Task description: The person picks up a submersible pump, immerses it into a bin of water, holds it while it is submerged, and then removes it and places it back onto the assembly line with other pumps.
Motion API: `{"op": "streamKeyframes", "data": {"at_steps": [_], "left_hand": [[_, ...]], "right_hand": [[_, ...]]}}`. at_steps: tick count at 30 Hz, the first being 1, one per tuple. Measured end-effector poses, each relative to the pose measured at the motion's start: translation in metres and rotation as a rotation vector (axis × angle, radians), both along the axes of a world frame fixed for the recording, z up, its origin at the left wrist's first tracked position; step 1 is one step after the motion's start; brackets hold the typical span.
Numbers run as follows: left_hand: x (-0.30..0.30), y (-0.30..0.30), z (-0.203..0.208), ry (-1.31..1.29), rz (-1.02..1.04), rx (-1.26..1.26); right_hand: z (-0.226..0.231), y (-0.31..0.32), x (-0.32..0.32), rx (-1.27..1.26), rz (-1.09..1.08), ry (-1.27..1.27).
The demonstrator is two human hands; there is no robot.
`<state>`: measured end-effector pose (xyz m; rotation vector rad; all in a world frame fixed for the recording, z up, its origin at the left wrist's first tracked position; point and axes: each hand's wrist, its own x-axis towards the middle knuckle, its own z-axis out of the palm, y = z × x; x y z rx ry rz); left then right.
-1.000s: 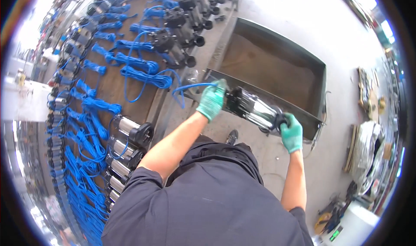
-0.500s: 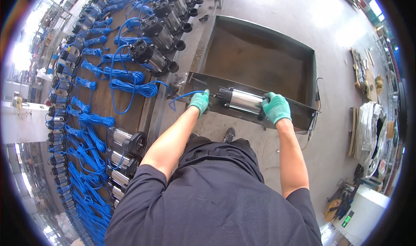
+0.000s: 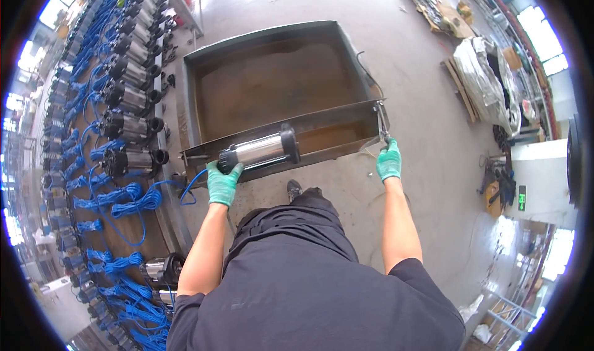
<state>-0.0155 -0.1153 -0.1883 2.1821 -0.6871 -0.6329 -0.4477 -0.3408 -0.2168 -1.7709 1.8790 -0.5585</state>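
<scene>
A steel cylindrical pump (image 3: 260, 151) with black ends lies slantwise over the front trough of a metal water tank (image 3: 247, 134). In a green glove, my left hand (image 3: 222, 185) is closed around the pump's left black end, where a blue cable (image 3: 197, 182) comes out. My right hand (image 3: 389, 160), gloved in green too, is closed on the lower end of a slim metal fitting (image 3: 382, 119) at the trough's right end. What kind of fitting it is I cannot make out.
Rows of similar pumps (image 3: 133, 97) and bundled blue cables (image 3: 127, 199) fill a long bench on the left. Brown water (image 3: 266, 79) stands in the tank. A hose (image 3: 371, 79) runs by its right rim. Wrapped sheeting (image 3: 486, 82) lies on the floor at right.
My right hand has let go of the pump and moved right to the metal fitting. My left hand has gone from the cable onto the pump's end. The view has turned right.
</scene>
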Motion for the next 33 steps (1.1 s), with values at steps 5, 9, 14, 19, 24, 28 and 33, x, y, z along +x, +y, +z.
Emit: {"op": "streamKeyframes", "data": {"at_steps": [5,9,14,19,24,28,33], "left_hand": [[0.006,-0.002,-0.005,-0.008,0.002,0.021],[0.004,-0.004,-0.002,-0.002,0.023,0.039],[0.001,-0.005,-0.005,-0.052,0.052,0.029],[0.002,-0.005,-0.006,-0.039,0.042,0.039],[0.006,-0.002,-0.004,-0.031,0.023,0.049],[0.006,-0.005,0.0,-0.048,-0.007,0.087],[0.01,-0.002,-0.009,-0.016,-0.006,0.05]], "right_hand": [[-0.003,-0.017,-0.008,-0.016,-0.011,0.136],[-0.01,-0.038,0.02,0.049,-0.049,0.157],[-0.028,-0.036,0.025,-0.216,-0.096,-0.114],[0.047,0.021,0.083,0.265,0.264,-0.685],[0.026,0.029,0.122,0.339,0.435,-0.646],[0.024,0.024,0.137,0.197,0.59,-0.527],[0.017,0.016,0.147,0.213,0.567,-0.48]]}}
